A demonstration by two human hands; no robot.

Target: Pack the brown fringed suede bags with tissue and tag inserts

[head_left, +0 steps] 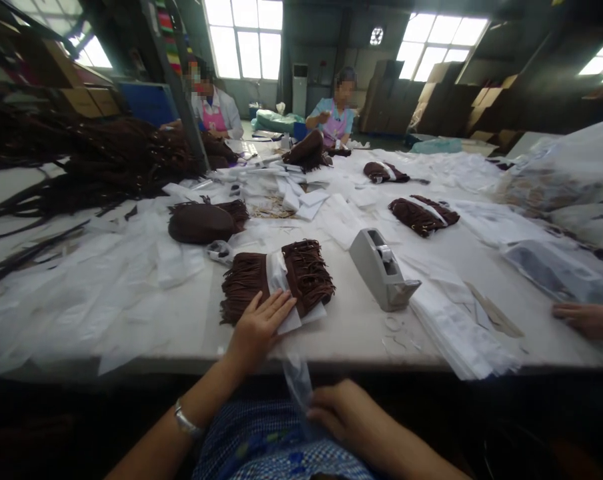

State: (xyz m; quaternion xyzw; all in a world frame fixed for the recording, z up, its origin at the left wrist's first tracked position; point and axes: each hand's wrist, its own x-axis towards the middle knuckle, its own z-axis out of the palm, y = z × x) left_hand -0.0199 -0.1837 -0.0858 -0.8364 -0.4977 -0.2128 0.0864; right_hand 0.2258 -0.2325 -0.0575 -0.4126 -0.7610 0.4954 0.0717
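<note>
My left hand (262,325) lies flat, fingers stretched out, on the front edge of a brown fringed bundle (246,277). A pale band (277,272) runs around the bundle's middle, and white sheets (315,315) stick out beneath it. Below the table edge my right hand (344,410) pinches the lower end of a clear plastic strip (297,379). That strip reaches up to the table edge by my left wrist. A grey tape dispenser (381,270) stands to the right of the bundle.
A dark brown fringed bag (201,222) sits behind on the left. Two banded brown bundles (424,215) lie farther back right. White plastic sleeves (456,333) overhang the front edge. Another person's hand (591,322) touches a clear bag (561,270). Two people sit across the table.
</note>
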